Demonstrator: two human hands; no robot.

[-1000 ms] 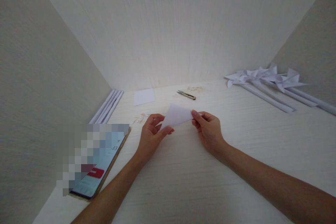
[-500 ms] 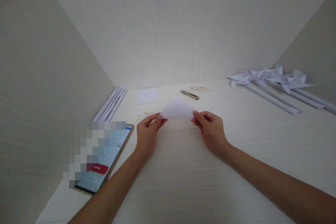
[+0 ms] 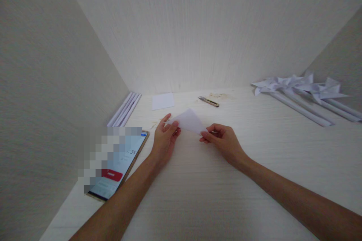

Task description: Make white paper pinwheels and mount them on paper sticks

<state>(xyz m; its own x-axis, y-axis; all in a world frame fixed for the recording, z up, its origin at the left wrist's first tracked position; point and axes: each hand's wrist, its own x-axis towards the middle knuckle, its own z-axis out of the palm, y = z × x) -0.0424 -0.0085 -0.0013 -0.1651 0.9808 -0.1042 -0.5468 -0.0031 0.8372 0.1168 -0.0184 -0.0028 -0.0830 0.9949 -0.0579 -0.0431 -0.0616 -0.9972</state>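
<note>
In front of you is a white table — on its left side lie a phone and, behind it, some white paper tubes. Farther back there are a square sheet and small snips — and at your right, several paper pinwheels.

The held sheet looks matt, smooth paper.

Open tabletop between the forearms — phone by the left one, snips beyond the folded paper.
</note>
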